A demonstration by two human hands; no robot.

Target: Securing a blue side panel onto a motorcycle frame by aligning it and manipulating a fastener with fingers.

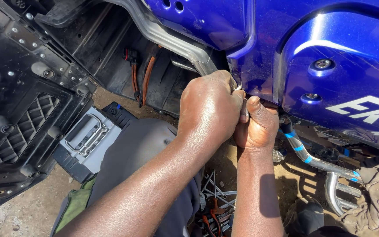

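Head view, two bare hands at lower edge of a blue body panel (259, 66). Counts: 2 hands, 1 small silvery metal tool (244, 109), 2 bolts (322, 64) recessed in the panel's right section, 2 orange cables (148, 77) w/ black connectors hanging in the dark cavity behind, 1 black plastic cover (18, 109) w/ vent grille at left, 1 grey box w/ metal handle (86, 138) on the ground, 1 chrome foot-rest bar w/ blue tape bands (316, 162) at lower right, 1 dirty rag (378, 193) draped beside it; loose hand tools (216, 202) on the ground btwn the forearms, no. not countable. Left hand (209, 109): forearm rises diagonally from bottom left, back of hand up, fingers curled and clenched around the tool's upper end, right against the panel edge. Right hand (257, 125): forearm near vertical, fist closed, thumb up and pressed to the tool shaft, touching the left hand. Tool sits btwn both hands at the panel's bottom seam; mostly hidden, type can't be told.
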